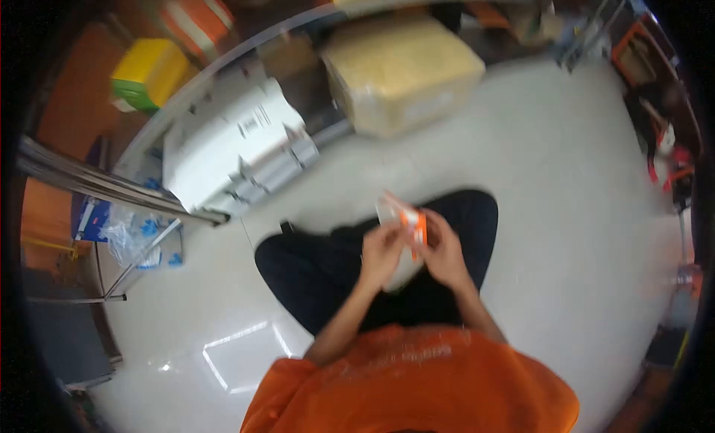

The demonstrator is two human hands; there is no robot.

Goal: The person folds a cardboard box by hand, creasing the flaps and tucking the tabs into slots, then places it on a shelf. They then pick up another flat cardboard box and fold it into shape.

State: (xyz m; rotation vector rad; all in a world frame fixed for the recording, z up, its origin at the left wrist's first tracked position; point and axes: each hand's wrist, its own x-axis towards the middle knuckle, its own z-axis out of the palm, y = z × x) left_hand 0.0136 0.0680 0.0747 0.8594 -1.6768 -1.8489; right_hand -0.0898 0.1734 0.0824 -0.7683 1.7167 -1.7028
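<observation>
Both my hands meet in front of my crossed legs, around a small orange-and-white packet [418, 226]. My left hand [382, 248] has its fingers closed at the packet's left side. From the other side, my right hand [442, 247] grips it with thumb and fingers. A pale, flat edge sticks out above the fingers, and something whitish shows below them. Motion blur hides the print and the exact kind of packet.
I sit on a glossy pale floor [558, 209]. Ahead stand a white carton [231, 150] and a brown cardboard box [406, 68]. Clear plastic wrapping [130, 235] lies at the left beside metal legs [141, 261]. A yellow-green box [153, 71] is at the upper left.
</observation>
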